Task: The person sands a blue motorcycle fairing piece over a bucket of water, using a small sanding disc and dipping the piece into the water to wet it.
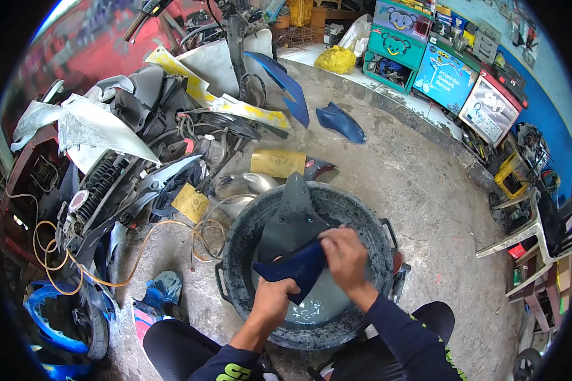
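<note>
A dark blue motorcycle fairing panel [302,270] is held up over a large black tub [238,251]. My left hand [275,300] grips its near lower edge, thumb on the face. Curled against the panel's right end are the fingers of my right hand [344,257]; whether a small thing is pinched under them is hidden. Greyish water [314,312] lies in the tub below. Behind the held panel, a dark grey pointed panel [292,206] leans inside the tub, its tip above the far rim.
Yellow sandpaper sheets [278,163] lie beyond the tub. An orange hose [140,260] loops along the floor at left, beside a pile of motorcycle parts [105,127]. More blue panels [340,122] rest on the concrete ahead. A white plastic chair [527,222] stands at right.
</note>
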